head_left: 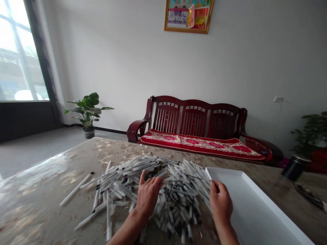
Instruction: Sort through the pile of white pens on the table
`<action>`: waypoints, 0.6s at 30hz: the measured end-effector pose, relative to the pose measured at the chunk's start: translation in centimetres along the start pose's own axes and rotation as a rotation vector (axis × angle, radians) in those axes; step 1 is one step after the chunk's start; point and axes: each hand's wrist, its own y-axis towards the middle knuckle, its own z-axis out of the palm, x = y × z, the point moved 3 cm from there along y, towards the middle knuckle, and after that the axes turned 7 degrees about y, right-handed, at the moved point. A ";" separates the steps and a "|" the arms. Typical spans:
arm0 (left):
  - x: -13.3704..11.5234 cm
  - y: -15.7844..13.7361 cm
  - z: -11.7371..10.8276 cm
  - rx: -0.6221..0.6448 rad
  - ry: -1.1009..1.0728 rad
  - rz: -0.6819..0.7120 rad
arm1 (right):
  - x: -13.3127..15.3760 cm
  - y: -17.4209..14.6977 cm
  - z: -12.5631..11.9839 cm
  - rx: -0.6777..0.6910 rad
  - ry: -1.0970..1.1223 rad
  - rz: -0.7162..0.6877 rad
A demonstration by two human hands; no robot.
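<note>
A large heap of pen parts (pixel 178 190), with whitish see-through barrels, black caps and thin dark refills, lies on the table in the head view. Over its middle is my left hand (pixel 149 192), back upward. One finger sticks up while the fingertips at its right side are pinched together; a thin dark stick shows there, but the grip is unclear. At the heap's right edge my right hand (pixel 221 200) is closed, thumb against curled fingers. A thin dark pen refill (pixel 196 177) reaches to its fingertips. Some white barrels (pixel 75 191) lie apart on the left.
A shallow white tray (pixel 251 194) stands right of the heap, beside my right hand. The patterned tabletop (pixel 38 197) extends left. Farther right are a black cylindrical container (pixel 293 167) and a dark cable (pixel 309 195). A red wooden bench (pixel 194 117) stands behind the table.
</note>
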 end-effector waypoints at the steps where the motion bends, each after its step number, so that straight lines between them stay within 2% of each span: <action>1: -0.1 0.0 0.0 0.001 -0.007 0.000 | -0.2 0.2 -0.3 -0.006 -0.031 0.003; 4: -0.7 0.0 -0.1 0.005 -0.043 0.035 | 0.0 -0.1 -0.5 -0.011 -0.046 -0.058; 7: -1.5 -0.1 -0.2 -0.005 -0.086 0.083 | 1.5 -1.5 0.4 0.046 0.057 -0.228; 11: -2.6 -0.5 -0.1 -0.015 -0.130 0.149 | 4.7 -4.4 2.8 0.399 0.127 -0.542; 13: -3.1 -0.7 0.1 0.006 -0.137 0.184 | 5.8 -5.6 3.6 0.514 0.095 -0.631; 15: -3.2 -0.7 0.2 0.031 -0.142 0.209 | 6.0 -6.0 4.2 0.541 0.054 -0.656; 18: -2.3 -0.1 -0.2 0.061 -0.120 0.157 | 4.8 -5.1 4.0 0.447 -0.010 -0.610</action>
